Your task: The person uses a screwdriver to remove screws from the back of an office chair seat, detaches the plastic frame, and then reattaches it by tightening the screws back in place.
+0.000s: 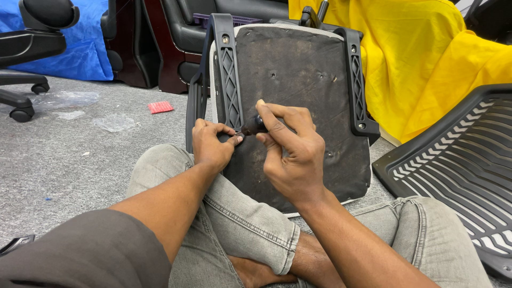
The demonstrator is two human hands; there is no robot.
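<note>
An upturned office chair seat (298,90) leans against my crossed legs, its dark underside facing me. Black plastic armrest brackets run down its left side (230,80) and right side (356,80). My right hand (290,149) grips a small dark-handled screwdriver (254,126), its tip aimed at the lower end of the left bracket. My left hand (212,145) pinches at that same spot, thumb and fingers against the bracket's foot beside the tool tip. Whether a screw is between the fingers I cannot tell.
A black slatted chair backrest (458,160) lies on the grey carpet at right. Yellow cloth (426,53) drapes behind the seat. At left are an office chair base (21,96), blue cloth (80,48), plastic wrap (114,122) and a small red packet (160,107).
</note>
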